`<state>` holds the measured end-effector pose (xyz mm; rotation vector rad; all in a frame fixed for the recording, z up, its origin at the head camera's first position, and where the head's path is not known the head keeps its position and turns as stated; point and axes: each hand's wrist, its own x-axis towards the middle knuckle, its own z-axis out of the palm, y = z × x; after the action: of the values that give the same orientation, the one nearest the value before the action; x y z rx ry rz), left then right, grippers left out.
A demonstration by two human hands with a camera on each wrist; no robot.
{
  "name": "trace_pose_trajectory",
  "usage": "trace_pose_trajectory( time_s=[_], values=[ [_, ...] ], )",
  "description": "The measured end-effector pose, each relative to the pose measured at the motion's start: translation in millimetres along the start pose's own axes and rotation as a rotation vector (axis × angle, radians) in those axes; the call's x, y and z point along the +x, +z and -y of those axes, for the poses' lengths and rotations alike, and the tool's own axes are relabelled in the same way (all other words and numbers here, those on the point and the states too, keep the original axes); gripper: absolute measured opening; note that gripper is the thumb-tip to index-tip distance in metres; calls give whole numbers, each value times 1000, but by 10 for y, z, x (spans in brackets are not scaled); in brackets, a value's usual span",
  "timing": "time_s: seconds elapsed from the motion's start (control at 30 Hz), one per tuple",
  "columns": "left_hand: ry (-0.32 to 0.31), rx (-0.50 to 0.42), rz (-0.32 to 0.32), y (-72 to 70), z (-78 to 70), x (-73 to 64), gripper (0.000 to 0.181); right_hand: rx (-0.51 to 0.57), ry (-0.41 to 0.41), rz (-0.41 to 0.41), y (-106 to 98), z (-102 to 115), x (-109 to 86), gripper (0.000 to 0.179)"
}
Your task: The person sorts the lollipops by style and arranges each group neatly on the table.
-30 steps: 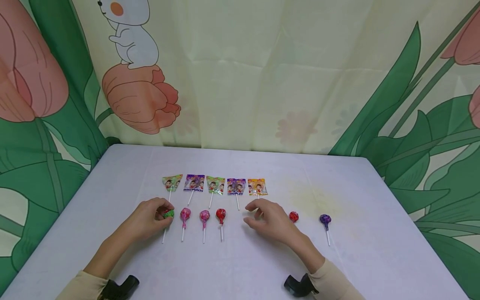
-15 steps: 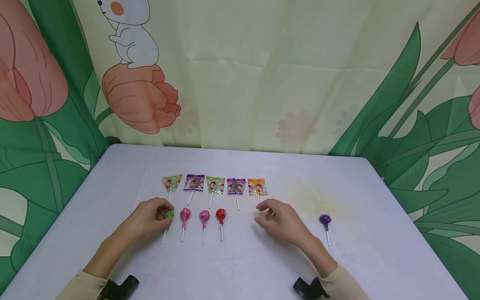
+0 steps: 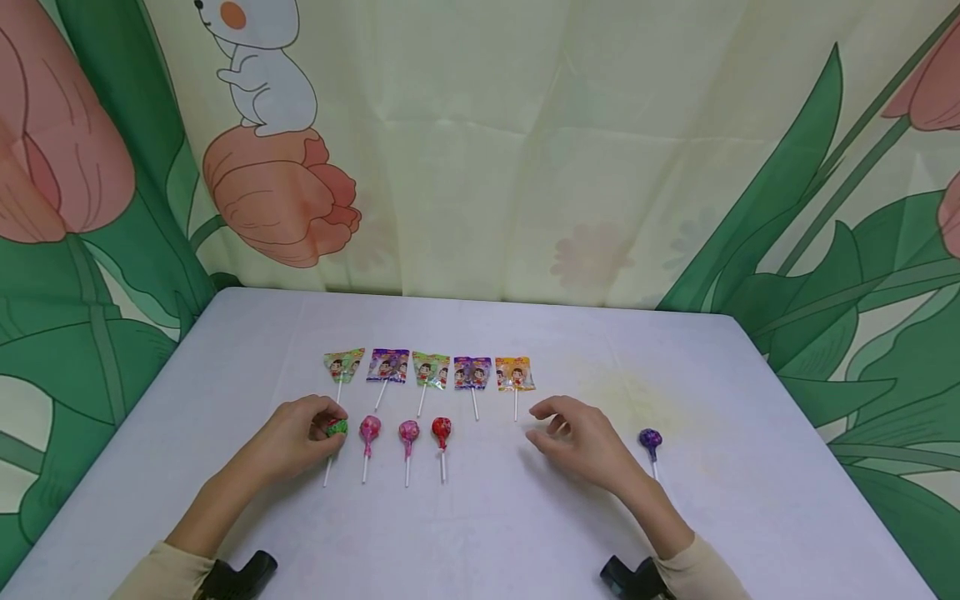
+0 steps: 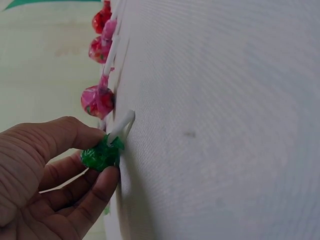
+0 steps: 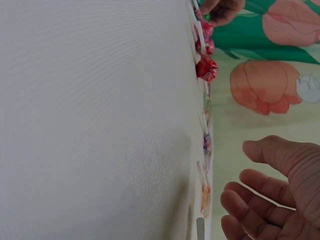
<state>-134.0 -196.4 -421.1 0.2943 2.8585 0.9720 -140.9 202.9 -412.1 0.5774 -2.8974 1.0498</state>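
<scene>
My left hand [image 3: 296, 437] pinches the green-wrapped head of a lollipop [image 4: 100, 156] between thumb and fingers, its white stick pointing toward me. To its right, two pink lollipops [image 3: 370, 430] and a red lollipop [image 3: 442, 429] lie in a row, sticks toward me. My right hand [image 3: 585, 442] hovers over the table right of that row, fingers loosely bent with nothing between them. Just beyond its wrist lies a purple lollipop [image 3: 650, 440]. In the right wrist view the right thumb [image 5: 270, 150] stands apart from the fingers.
Behind the row lie several flat-bagged lollipops: a green one [image 3: 431, 369], purple ones [image 3: 472, 372] and an orange one [image 3: 515, 373] among them. The white-covered table [image 3: 480, 533] ends at a printed curtain [image 3: 480, 167] at the back.
My right hand has moved to the right, away from the row and toward the purple lollipop. A red lollipop seen beside its wrist earlier is now hidden. My left hand has stayed put.
</scene>
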Motion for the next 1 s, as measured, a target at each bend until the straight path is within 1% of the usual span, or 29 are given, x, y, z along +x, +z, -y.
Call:
trace_pose_trajectory(
  time_s=[0.17,0.27,0.5,0.8,1.0],
  values=[
    [-5,3,-2,0,2,0,24,-10,0,-19,-54,-46,-34,26],
    [-8,5,-3,-1,3,-1,24,-22,21,-28,-90,-66,-59,26],
    [-9,6,-5,-3,-3,-4,25,-35,33,-67,-167,-135,-109,28],
    [-17,3,-5,-5,-17,-3,25,-25,57,-88,-246,-229,-167,28],
    [-20,-4,3,-7,-17,5,25,-46,78,-107,-290,-278,-193,27]
  ],
)
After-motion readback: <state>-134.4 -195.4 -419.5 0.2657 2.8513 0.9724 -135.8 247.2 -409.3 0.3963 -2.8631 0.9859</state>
